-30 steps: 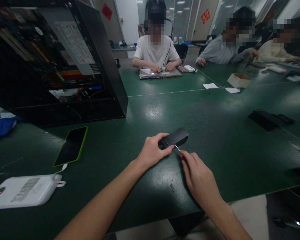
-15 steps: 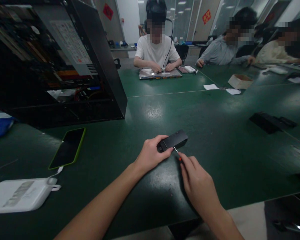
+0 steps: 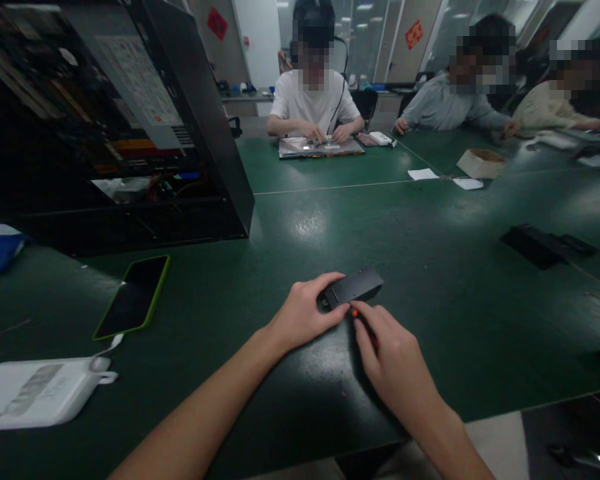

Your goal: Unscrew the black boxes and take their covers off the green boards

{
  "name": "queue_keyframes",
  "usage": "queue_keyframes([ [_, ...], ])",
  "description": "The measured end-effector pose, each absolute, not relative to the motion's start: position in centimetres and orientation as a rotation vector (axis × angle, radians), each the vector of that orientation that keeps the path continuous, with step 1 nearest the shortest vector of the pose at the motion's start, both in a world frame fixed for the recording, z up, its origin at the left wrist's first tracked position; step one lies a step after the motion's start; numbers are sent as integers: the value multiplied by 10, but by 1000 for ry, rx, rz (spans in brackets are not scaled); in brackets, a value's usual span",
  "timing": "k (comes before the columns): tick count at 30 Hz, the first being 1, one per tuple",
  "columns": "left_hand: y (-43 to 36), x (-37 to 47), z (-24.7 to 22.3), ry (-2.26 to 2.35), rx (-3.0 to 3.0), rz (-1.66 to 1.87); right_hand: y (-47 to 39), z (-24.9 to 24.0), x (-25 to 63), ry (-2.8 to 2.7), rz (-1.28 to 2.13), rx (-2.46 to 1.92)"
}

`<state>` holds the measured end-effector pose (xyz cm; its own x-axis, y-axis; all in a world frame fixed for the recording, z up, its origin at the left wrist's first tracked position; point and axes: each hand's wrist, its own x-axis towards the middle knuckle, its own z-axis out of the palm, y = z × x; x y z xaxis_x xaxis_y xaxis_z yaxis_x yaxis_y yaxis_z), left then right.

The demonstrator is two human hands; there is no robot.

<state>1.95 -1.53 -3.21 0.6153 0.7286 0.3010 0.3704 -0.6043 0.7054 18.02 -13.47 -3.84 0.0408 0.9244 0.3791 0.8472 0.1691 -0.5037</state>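
A small black box-shaped device (image 3: 359, 284) rests on the green table (image 3: 290, 253), its far end angled up to the right. My left hand (image 3: 307, 308) grips its near-left end, thumb in front and fingers behind. In my right hand (image 3: 393, 343) is a screwdriver (image 3: 355, 313) with a red and black handle, held between thumb and fingers. Its tip is at the device's front edge, close to my left thumb, and is mostly hidden by my fingers.
An open black computer case (image 3: 200, 120) stands at the left. Below it lie a phone (image 3: 134, 297) and a white power bank (image 3: 40, 393). Black parts (image 3: 543, 245) lie at the right. Across the table a person (image 3: 313, 100) handles a flat panel (image 3: 320, 147).
The device has shifted slightly right and down. My right hand has moved up and left against it, and the metal shaft that showed before is now mostly hidden.
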Motion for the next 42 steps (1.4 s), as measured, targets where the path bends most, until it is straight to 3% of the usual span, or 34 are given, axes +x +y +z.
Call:
queue_keyframes([
  [15,-10,15,-38,738,2295,748,-131,-45,179,-1732,284,-1642],
  [23,-8,17,-38,740,2292,801,-147,-11,249,-2014,386,-1575],
  [31,-7,15,-33,704,2315,730,-82,15,298,-2316,755,-1379],
  [42,-4,12,-33,719,2251,737,-96,-28,284,-2265,625,-1301],
])
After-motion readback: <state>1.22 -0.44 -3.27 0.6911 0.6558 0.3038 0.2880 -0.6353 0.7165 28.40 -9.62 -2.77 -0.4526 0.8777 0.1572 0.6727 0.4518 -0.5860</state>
